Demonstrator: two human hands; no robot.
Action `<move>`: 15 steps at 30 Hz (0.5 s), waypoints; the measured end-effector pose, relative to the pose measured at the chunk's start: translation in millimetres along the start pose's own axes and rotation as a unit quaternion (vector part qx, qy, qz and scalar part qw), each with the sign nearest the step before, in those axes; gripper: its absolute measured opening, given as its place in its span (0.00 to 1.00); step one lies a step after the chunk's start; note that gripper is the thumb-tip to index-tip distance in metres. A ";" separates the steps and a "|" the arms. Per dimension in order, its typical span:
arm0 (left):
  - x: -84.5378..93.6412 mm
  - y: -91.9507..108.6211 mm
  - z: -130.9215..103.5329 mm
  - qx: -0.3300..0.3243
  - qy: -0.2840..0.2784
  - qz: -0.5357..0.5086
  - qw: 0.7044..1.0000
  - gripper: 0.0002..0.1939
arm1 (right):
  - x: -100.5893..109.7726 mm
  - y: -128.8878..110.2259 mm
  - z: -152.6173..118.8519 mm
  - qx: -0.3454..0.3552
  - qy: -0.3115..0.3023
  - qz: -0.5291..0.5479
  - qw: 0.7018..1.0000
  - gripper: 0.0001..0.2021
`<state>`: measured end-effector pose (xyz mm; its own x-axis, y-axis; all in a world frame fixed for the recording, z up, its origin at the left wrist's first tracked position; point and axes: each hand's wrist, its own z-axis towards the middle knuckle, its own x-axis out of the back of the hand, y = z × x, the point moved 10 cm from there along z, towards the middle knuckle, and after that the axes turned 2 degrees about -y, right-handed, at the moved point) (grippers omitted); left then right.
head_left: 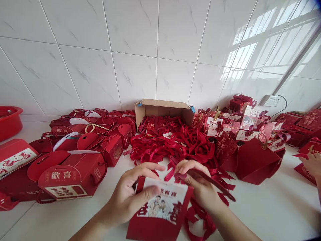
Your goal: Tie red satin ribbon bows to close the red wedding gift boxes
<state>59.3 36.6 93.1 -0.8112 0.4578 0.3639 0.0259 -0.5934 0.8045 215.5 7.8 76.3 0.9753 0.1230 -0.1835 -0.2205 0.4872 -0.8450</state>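
Note:
My left hand grips the upper left of a red gift box, thumb across its front. A white label on that box shows a drawn couple and red characters. At the box's top right edge, my right hand pinches a dark red strap, whose loose end with a small hole points down to the right. Whether the strap passes into the box is hidden by the fingers. Under my right wrist lies a loop of red ribbon. Beyond both hands spreads a heap of red ribbons.
An open cardboard box spills ribbons by the tiled wall. Several red gift boxes crowd the left, near a red basin. More boxes with labels stand right. Another person's hand is at the far right edge.

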 end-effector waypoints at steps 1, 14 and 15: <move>5.0 -3.7 1.1 0.008 0.027 0.008 1.000 0.02 | 9.8 -2.9 -0.2 0.011 0.024 -0.016 1.000 0.04; -1.2 -16.8 -0.5 0.017 0.100 0.029 0.994 0.04 | -28.6 -30.9 -17.3 0.166 0.006 -0.387 0.907 0.09; -1.8 -18.1 -0.4 0.020 0.098 0.025 0.995 0.04 | -33.3 -30.0 -18.7 0.183 -0.001 -0.424 0.887 0.09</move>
<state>60.1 46.3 77.7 -0.9068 0.2872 0.3087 0.0895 -0.5843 0.8066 189.9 -27.1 98.3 0.7921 -0.4210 0.4420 0.6029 0.6525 -0.4591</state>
